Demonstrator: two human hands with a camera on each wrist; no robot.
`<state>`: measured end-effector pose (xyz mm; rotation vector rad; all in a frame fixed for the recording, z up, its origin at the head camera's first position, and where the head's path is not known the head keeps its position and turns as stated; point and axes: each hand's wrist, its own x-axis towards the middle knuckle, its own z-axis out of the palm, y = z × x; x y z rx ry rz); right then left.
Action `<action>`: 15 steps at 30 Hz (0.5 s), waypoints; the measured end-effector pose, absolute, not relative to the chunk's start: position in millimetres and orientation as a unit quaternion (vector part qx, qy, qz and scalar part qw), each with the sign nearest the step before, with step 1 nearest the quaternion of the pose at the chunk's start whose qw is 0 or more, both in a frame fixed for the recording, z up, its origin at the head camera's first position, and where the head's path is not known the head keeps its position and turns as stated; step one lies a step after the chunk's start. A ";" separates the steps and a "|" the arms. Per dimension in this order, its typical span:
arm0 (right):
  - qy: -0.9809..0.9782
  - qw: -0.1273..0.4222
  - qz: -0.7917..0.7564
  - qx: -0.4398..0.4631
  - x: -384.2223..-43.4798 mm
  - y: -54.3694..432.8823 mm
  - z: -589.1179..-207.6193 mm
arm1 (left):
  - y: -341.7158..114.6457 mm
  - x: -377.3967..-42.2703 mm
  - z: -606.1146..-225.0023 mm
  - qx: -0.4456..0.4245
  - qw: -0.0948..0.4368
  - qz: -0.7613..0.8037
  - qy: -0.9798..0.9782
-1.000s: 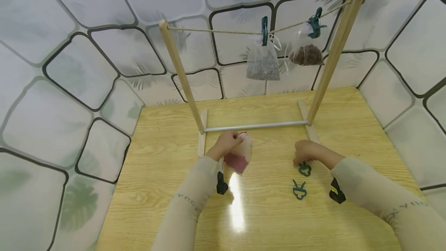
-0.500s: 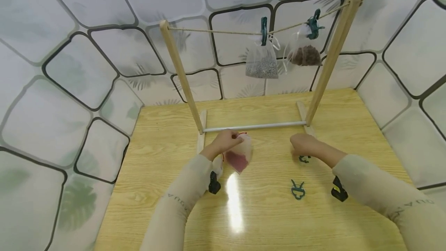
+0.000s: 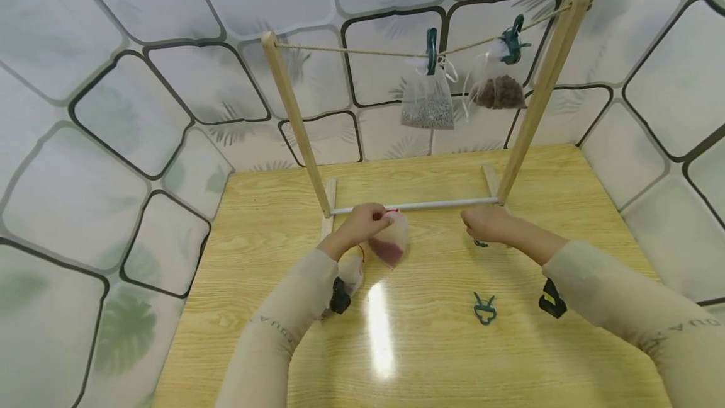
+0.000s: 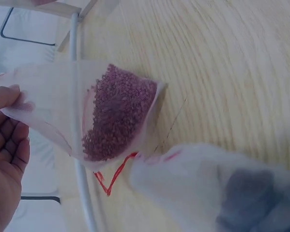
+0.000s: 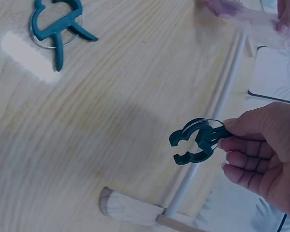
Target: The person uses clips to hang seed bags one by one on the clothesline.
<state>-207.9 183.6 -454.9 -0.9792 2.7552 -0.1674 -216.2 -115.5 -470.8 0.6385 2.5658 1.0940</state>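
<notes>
My left hand [image 3: 365,222] pinches the top of a sheer drawstring bag [image 3: 392,237] with a red cord. In the left wrist view, purplish-red small beads or grains [image 4: 120,116] fill the bag's lower end. To the right, my right hand [image 3: 488,223] pinches the handles of a dark green clip [image 5: 198,140], whose jaws stand apart with nothing between them. A second green clip [image 3: 484,308] lies on the table. Beside my left wrist rests another sheer bag [image 4: 183,179] with dark contents, partly hidden by the sleeve in the head view.
A wooden frame [image 3: 294,115] stands at the back with a rope [image 3: 351,51] across its top and a white rod [image 3: 419,205] low down. Two filled bags, one speckled grey [image 3: 427,102] and one brown [image 3: 500,92], hang from the rope by green clips.
My left hand has lifted the red-cord bag slightly and shifted back toward the frame. My right hand has raised the green clip off the table and moved left and away from me.
</notes>
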 end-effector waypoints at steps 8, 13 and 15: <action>0.929 0.105 -0.084 -0.346 -210.9 178.3 -429.7 | -122.5 -227.4 -444.7 0.331 0.080 0.279 0.898; 0.926 0.100 -0.103 -0.348 -215.1 178.7 -418.4 | -132.5 -235.1 -427.4 0.378 0.051 0.181 0.906; 0.925 0.089 -0.109 -0.352 -216.8 178.6 -413.5 | -135.5 -237.0 -422.0 0.383 0.048 0.154 0.909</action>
